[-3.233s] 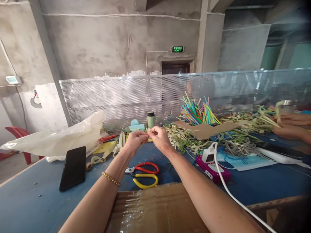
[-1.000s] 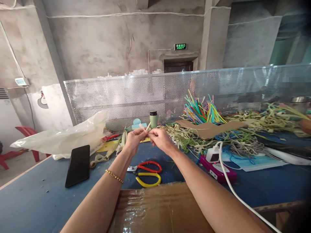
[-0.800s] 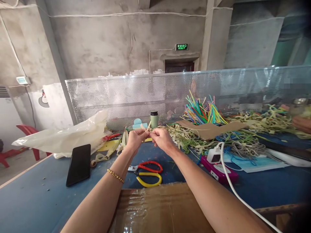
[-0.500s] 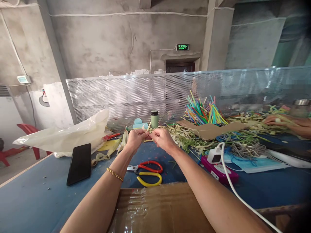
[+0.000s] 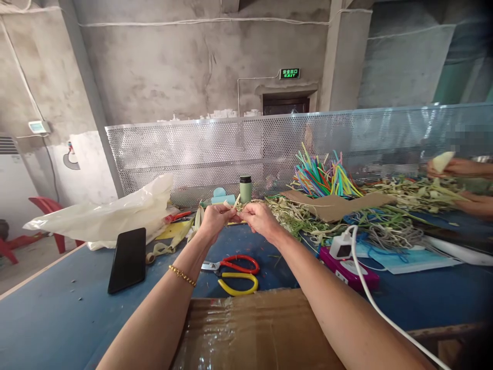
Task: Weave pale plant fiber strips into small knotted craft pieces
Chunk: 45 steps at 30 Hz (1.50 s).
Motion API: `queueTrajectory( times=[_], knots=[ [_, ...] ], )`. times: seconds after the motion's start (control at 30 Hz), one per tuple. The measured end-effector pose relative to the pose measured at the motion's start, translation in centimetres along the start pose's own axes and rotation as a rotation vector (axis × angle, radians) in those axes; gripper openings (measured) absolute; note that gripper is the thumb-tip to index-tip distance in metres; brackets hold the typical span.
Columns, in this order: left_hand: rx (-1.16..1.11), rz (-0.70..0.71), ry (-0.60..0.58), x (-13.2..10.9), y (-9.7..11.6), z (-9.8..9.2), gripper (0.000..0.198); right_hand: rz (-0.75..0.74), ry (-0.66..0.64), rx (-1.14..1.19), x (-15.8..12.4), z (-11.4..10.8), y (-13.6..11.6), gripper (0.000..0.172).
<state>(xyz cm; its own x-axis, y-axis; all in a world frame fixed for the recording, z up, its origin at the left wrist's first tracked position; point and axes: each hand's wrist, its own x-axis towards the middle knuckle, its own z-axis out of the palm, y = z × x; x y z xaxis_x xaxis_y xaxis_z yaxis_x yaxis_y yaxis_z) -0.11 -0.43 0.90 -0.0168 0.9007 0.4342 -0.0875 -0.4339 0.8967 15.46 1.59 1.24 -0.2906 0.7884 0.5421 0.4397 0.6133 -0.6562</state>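
My left hand (image 5: 215, 222) and my right hand (image 5: 260, 219) meet above the far part of the table, fingertips pinched close together. Between them is a thin pale strip (image 5: 236, 201) that looks like dried leaf or husk; its end sticks up above the left fingers. Most of the strip is hidden by the fingers. Scissors (image 5: 220, 265) with one red and one yellow handle lie below the hands. Just behind the fingers stands a green bottle (image 5: 245, 190) with a black lid. Right of my right hand spreads a heap of green and pale leaf strips (image 5: 304, 218).
A cardboard box (image 5: 262, 329) is nearest me. Left lie a black phone (image 5: 128, 260) and a plastic bag (image 5: 111, 213). Right are a purple power strip (image 5: 356, 272), white cable (image 5: 364, 288), blue mask (image 5: 416, 259) and colourful stems (image 5: 323, 174). A co-worker's hands (image 5: 468, 169) work far right.
My hands stay nearly in place, still pinching the strip. At the far right, the co-worker's hands have shifted, one now raised with a pale piece in it.
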Motion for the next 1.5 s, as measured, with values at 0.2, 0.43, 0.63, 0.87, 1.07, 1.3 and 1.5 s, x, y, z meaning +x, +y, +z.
queueTrajectory(
  times=[0.2,0.43,0.63,0.87,1.07,1.3,1.5],
  knots=[
    [-0.02,-0.008,-0.035,0.2,-0.1,-0.4,0.025,-0.013,0.04,-0.05,0.1,0.2,0.0,0.023],
    [-0.164,-0.125,-0.21,0.3,-0.1,-1.7,0.029,-0.049,0.109,-0.131,0.2,-0.1,0.3,0.018],
    [-0.199,-0.179,-0.21,0.0,0.3,-1.5,0.021,-0.073,0.132,-0.238,0.4,-0.1,0.5,0.018],
    [-0.199,-0.142,-0.166,-0.1,-0.2,-0.7,0.023,-0.111,0.201,-0.155,0.6,0.2,0.9,0.016],
    [-0.229,-0.234,-0.232,-0.5,-0.2,0.3,0.016,-0.125,0.154,0.169,0.7,0.2,0.9,0.013],
    [-0.297,-0.224,-0.144,-0.6,-0.2,1.1,0.011,-0.151,0.201,0.143,0.5,0.3,0.4,0.012],
    [-0.263,-0.173,-0.12,-0.5,-0.2,1.6,0.015,-0.12,0.271,0.067,0.3,0.4,0.1,0.011]
  ],
)
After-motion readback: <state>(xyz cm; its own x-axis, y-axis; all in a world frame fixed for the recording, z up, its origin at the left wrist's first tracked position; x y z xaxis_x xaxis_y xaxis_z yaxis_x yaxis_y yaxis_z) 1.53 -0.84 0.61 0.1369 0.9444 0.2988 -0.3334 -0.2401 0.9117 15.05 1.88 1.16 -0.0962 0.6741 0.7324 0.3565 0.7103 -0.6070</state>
